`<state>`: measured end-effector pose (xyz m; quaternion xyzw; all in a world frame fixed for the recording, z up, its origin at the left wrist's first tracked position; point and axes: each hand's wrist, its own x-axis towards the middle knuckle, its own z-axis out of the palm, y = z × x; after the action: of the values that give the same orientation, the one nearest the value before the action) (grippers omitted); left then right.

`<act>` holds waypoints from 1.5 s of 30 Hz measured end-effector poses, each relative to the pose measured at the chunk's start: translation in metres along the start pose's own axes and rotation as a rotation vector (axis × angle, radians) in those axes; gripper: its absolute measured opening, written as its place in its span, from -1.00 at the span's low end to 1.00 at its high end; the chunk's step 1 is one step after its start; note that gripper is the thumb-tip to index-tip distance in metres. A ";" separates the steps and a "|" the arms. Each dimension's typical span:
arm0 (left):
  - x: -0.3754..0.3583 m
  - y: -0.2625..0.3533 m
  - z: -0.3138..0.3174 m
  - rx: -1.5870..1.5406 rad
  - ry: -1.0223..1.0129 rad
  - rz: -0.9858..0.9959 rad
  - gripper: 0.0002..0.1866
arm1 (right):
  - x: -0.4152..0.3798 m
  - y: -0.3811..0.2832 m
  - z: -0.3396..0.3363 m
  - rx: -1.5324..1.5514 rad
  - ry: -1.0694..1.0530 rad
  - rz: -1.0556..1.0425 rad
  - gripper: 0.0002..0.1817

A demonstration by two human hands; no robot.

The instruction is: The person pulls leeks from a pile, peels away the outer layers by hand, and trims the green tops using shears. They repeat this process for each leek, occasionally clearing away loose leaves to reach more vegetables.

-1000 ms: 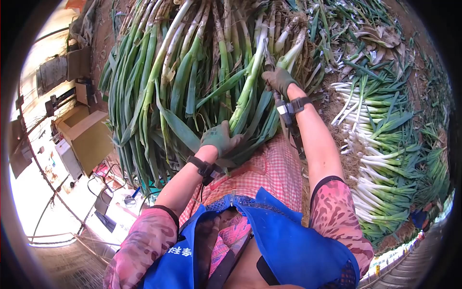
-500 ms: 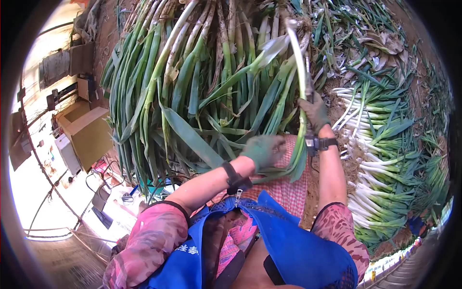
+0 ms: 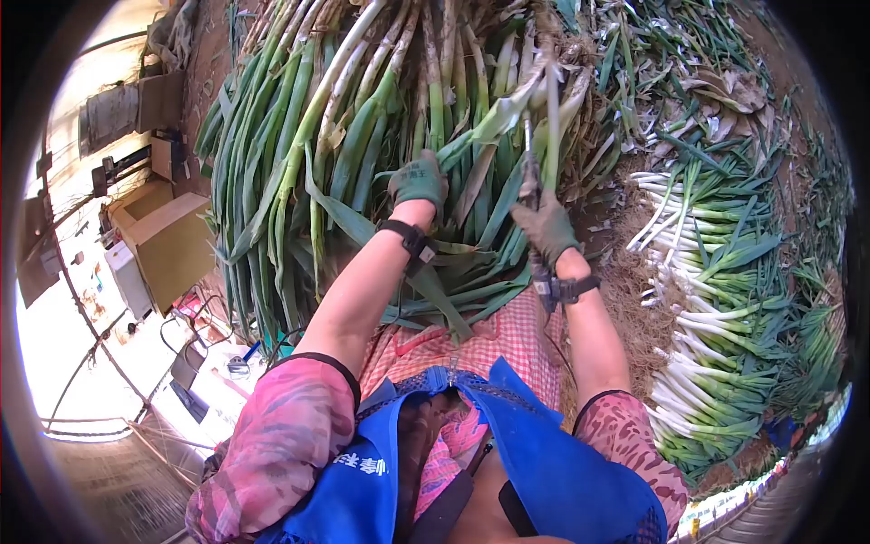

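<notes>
Blue vest (image 3: 580, 471) up close, pink gingham apron (image 3: 515, 340) just past it. Gloved left hand (image 3: 420, 181) is curled round the leafy end of a green onion (image 3: 492, 124), gloved right hand (image 3: 546, 228) wrapped around a thin-tipped tool (image 3: 530, 177). That onion stretches over a big heap of them (image 3: 272, 172); a whiter-stemmed row (image 3: 716, 322) lies off right.

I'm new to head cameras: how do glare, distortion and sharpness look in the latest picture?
Head view: glare bleaches patches left of the box and below it; head view: scene edges bow round, corners black; head view: the left hand looks fairly sharp, lettering visible.
</notes>
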<state>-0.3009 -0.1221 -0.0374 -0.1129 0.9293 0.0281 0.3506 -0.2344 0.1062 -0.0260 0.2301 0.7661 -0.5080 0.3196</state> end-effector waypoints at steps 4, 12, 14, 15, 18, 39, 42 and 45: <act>-0.065 0.033 -0.048 -0.102 -0.237 0.206 -0.62 | -0.007 0.038 0.026 0.090 0.088 -0.033 -0.51; -0.065 0.096 -0.038 -0.311 -0.164 0.478 -0.45 | 0.023 0.097 -0.024 -0.099 0.338 0.096 -0.42; -0.053 0.068 -0.023 -0.171 0.069 0.344 -0.45 | 0.026 0.091 -0.041 -0.213 0.336 0.313 -0.41; -0.046 0.046 -0.018 -0.101 0.234 0.284 -0.46 | 0.022 0.079 -0.046 -0.184 0.321 0.274 -0.39; -0.023 0.007 0.003 0.004 0.162 -0.003 -0.40 | 0.022 0.049 -0.033 -0.156 0.185 0.148 -0.34; -0.036 -0.003 0.018 -0.283 0.055 0.012 -0.66 | 0.036 0.121 -0.014 -0.172 0.028 0.250 -0.31; -0.015 0.005 0.031 -0.372 0.034 -0.105 -0.54 | 0.023 0.090 0.016 -0.054 -0.084 0.119 -0.37; 0.012 0.019 0.031 -0.331 -0.053 -0.190 -0.49 | 0.008 0.049 0.041 -0.069 -0.143 0.052 -0.40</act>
<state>-0.2944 -0.1022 -0.0689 -0.2554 0.8875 0.1504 0.3527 -0.1967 0.0870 -0.0740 0.2021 0.7519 -0.4881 0.3944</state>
